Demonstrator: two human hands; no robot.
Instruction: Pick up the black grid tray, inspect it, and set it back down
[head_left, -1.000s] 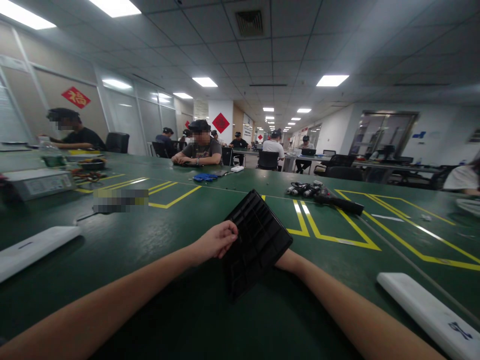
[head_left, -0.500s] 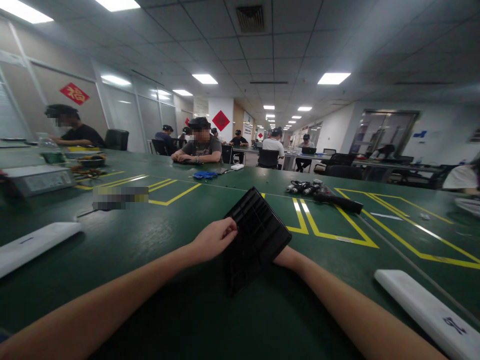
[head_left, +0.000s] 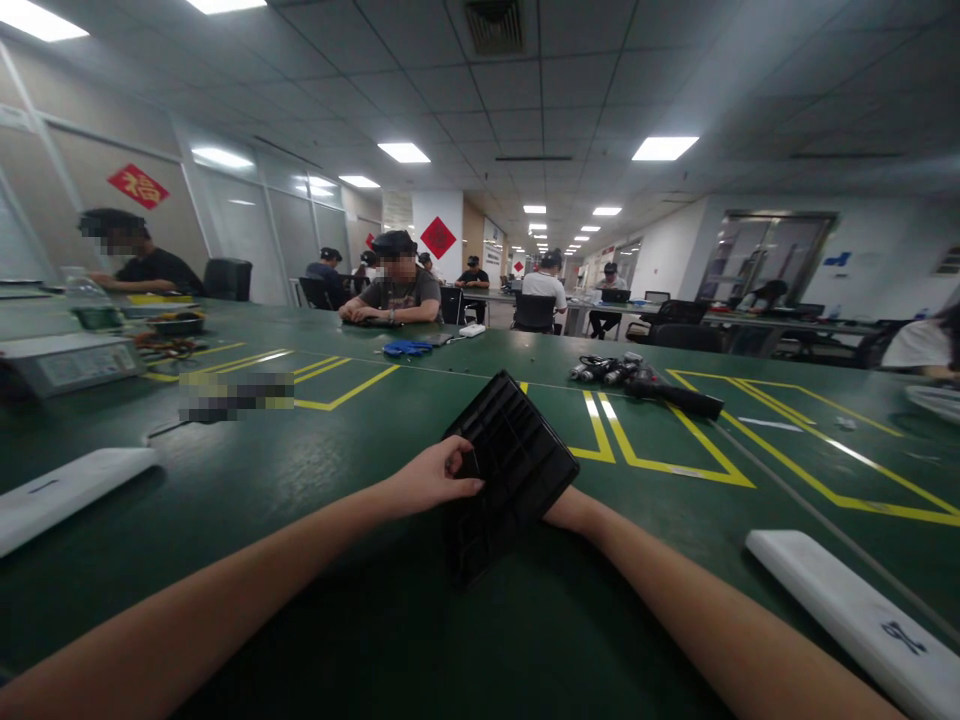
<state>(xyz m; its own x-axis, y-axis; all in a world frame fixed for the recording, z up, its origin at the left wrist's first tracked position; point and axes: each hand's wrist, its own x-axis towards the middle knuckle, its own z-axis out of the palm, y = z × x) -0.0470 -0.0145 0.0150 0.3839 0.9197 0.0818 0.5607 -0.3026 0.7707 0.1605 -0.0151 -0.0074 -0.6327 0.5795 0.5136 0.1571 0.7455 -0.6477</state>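
Observation:
A black tray with raised ribs dividing it into compartments is tilted up off the green table, its ribbed face toward me. My left hand is at its left edge, fingers curled and thumb stretched across the ribbed face. Whether something small lies between those fingertips I cannot make out. From behind the lower right edge, my right hand supports the tray; its fingers are hidden by it.
White bars lie at left and right. Black cylindrical devices with cables rest beyond the tray, near yellow tape outlines. Blue gloves lie farther back. A grey box stands left. Several people sit around.
My left thumb has spread away from the curled fingers and extends farther over the tray. The tray has barely moved; the view has shifted slightly.

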